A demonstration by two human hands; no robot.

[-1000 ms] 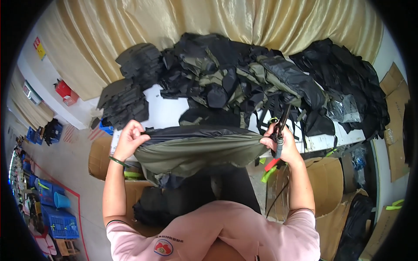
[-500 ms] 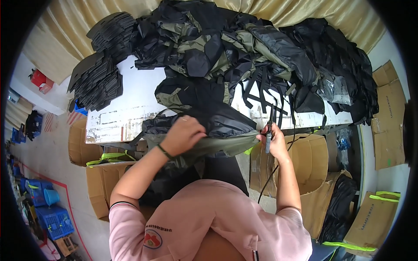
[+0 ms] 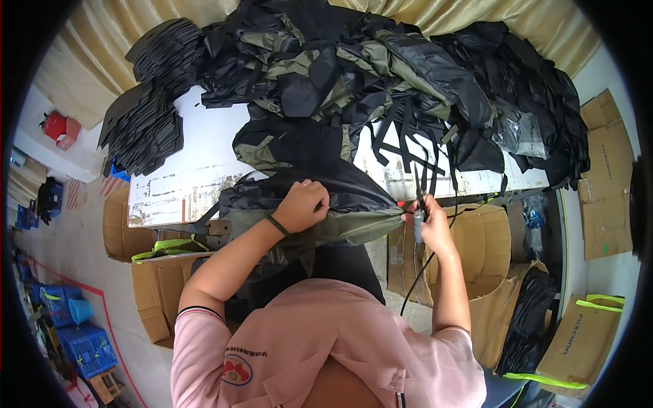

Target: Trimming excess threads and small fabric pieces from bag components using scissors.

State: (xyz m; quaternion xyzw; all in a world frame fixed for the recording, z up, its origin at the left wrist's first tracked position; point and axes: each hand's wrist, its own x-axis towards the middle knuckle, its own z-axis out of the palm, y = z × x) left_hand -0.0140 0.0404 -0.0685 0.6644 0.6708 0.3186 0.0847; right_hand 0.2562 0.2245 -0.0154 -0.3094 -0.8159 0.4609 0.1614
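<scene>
Left hand [image 3: 303,207] has shifted inward along slick black-and-olive cloth [image 3: 360,228]; cannot tell if its curled grip clamps. Right hand [image 3: 432,224] pinches cloth's tapered edge, plus slim grey-handled tool [image 3: 418,230].

The held fabric [image 3: 360,230] was black and olive, the table [image 3: 211,139] white (mottled brown along its edge), the shirt [image 3: 292,326] pink, the curtain [image 3: 469,11] gold.

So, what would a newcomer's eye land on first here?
Probably the big heap of black and olive fabric across the back of the white table. Next, the pointed tool in the right hand's grip, beside the dark cloth. Stacks of flat black pieces sit on the table's left.
</scene>
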